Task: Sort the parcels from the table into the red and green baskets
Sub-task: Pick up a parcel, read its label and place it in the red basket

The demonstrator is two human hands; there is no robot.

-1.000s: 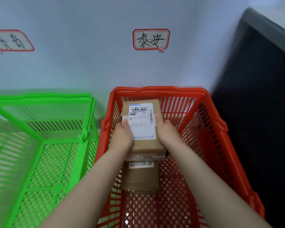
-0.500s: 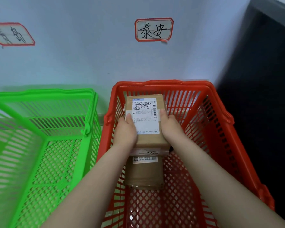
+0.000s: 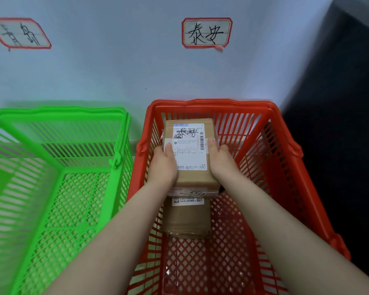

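While clamped in the air rather than set down: cardboard parcel [image 3: 190,154], held level inside the mouth of the red basket [image 3: 211,102], label side up. Gripped from both sides, left hand [image 3: 163,165] on the left edge and right hand [image 3: 222,160] on the right, thumbs lying on top, fingers curled underneath out of sight. Hangs partly over a second parcel [image 3: 186,218] lying on the basket floor; cannot tell whether touching it.

Looks like the placing step, close to finished for this box. Calls next for lowering it onto or just beside the lower box, then spreading both hands to let go; worth minding that it does not end up tipped on the lower box's edge.

Plain brown cardboard, squared block shape, pale tape across the top, white printed waybill with barcode and black marker characters. Seems to match the handwritten, red-bordered wall sign [image 3: 207,33] above. Basket of rigid glossy plastic, slotted walls, diamond-mesh floor. Same build in the green basket [image 3: 58,109] just beside on the left, under another sign [image 3: 19,34].
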